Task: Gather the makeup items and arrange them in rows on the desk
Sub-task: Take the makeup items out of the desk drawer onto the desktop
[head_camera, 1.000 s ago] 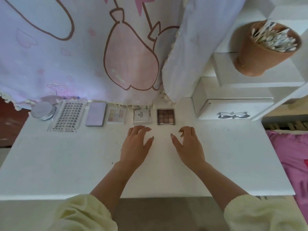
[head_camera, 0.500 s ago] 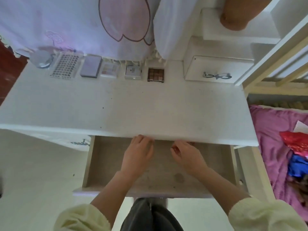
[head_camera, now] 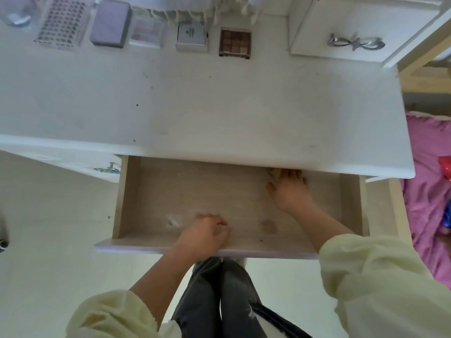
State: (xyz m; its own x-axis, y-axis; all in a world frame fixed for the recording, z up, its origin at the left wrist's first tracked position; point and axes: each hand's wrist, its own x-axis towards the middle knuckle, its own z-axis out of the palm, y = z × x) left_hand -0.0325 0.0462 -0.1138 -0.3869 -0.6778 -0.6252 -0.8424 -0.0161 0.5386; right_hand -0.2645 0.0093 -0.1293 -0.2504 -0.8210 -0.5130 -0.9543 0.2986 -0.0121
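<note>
White desk (head_camera: pixel 219 113) fills the upper half of the frame, and its wooden drawer (head_camera: pixel 170 191) stands open below it. Along the top edge the makeup items lie side by side in one row: a clear round compact (head_camera: pixel 14 17) at upper left, a lash tray (head_camera: pixel 61 25), a lilac palette (head_camera: pixel 111 25), a pale pink palette (head_camera: pixel 146 30), a white boxed compact (head_camera: pixel 191 36) and a brown eyeshadow palette (head_camera: pixel 235 41).

The left hand (head_camera: pixel 202 232) rests at the drawer's front wall, lower centre, its fingers curled under with nothing showing in them. The right hand (head_camera: pixel 289 189) lies flat on the drawer floor at centre right with its fingers stretched out. Its fingertips pass under the desk's edge, so what they touch cannot be seen.
</note>
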